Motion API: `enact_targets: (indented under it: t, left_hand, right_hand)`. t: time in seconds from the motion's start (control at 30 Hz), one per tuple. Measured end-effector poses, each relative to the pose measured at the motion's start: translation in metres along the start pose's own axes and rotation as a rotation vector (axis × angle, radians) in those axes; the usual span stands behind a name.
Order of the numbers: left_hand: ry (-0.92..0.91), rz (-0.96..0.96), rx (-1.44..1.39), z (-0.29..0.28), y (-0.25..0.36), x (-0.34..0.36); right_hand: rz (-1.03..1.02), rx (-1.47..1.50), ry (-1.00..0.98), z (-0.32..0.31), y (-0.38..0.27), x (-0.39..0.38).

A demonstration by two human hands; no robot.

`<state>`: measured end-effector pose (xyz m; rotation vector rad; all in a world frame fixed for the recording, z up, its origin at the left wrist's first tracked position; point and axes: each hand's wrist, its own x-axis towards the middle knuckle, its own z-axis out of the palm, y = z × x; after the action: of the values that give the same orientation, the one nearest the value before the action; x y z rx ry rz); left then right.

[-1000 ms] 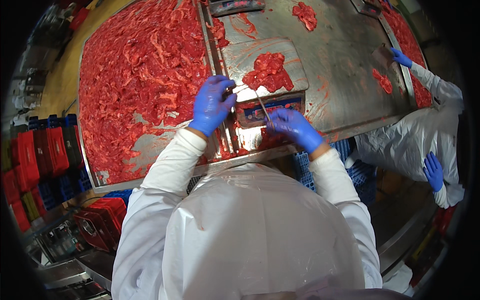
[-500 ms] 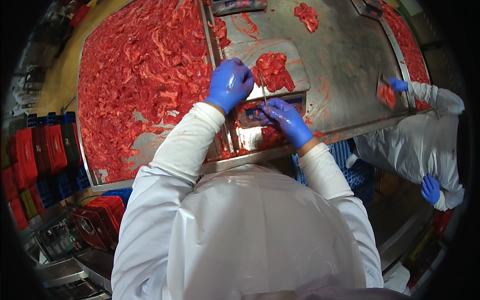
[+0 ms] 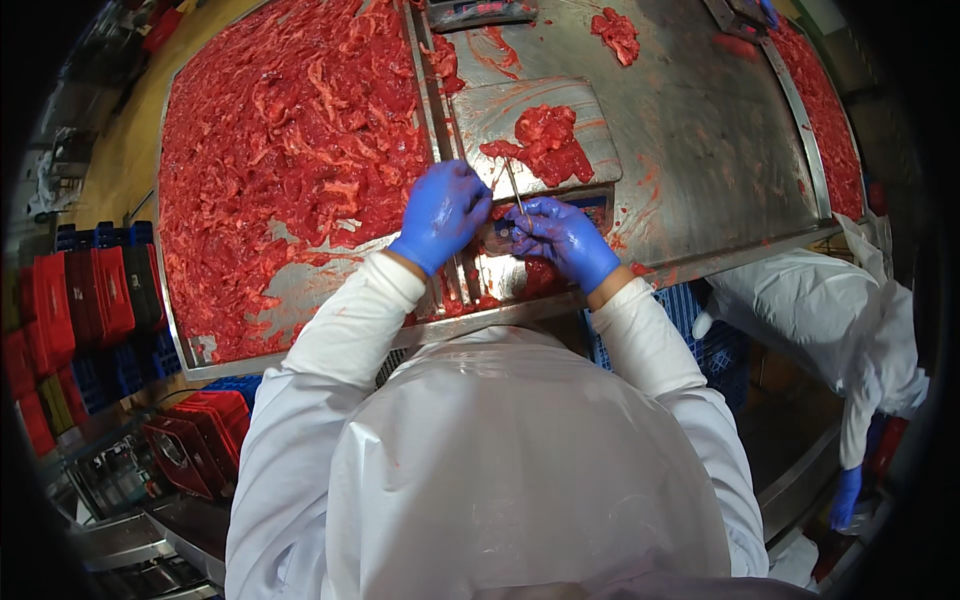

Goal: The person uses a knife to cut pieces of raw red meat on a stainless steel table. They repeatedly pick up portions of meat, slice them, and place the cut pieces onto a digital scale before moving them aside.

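My left hand (image 3: pixel 441 218), in a blue glove, is over the metal divider beside the meat tray. Its fingers are curled and what they hold, if anything, is hidden. My right hand (image 3: pixel 566 241), also gloved in blue, grips a thin metal tool (image 3: pixel 513 182) whose narrow end points away from me. That end lies near a pile of raw red meat (image 3: pixel 546 143) on the steel platform of a scale (image 3: pixel 483 105). The scale's display (image 3: pixel 597 211) is partly behind my right hand. Whether the tool touches the meat, I cannot tell.
A large tray (image 3: pixel 300 283) full of meat pieces lies left. Another scale (image 3: pixel 480 13) and a loose meat piece (image 3: pixel 616 37) are farther back. A co-worker (image 3: pixel 810 305) in white bends at the right. Red crates (image 3: pixel 112 297) stand at the far left.
My left hand has moved down and slightly left, toward me. My right hand and the tool have shifted slightly left. The co-worker has bent down, one arm now reaching low.
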<state>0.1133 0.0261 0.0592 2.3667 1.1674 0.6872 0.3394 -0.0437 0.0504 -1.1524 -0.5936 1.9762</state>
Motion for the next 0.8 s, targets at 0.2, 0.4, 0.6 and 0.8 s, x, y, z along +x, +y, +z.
enact_targets:
  t: [0.2,0.4,0.6,0.8]
  left_hand:
    - [0.023,-0.218,-0.061,0.006,-0.033,-0.082]
    - [-0.116,-0.541,0.034,-0.009,-0.065,-0.149]
    - [-0.103,-0.549,0.092,-0.009,-0.079,-0.156]
    - [-0.106,-0.574,0.175,-0.005,-0.081,-0.147]
  right_hand:
    - [-0.053,0.135,0.024,0.016,-0.016,0.006]
    - [0.027,0.042,-0.050,0.004,-0.008,0.018]
    - [0.088,-0.666,-0.359,0.019,0.035,0.019]
    - [-0.823,-1.329,0.112,0.054,-0.025,0.054]
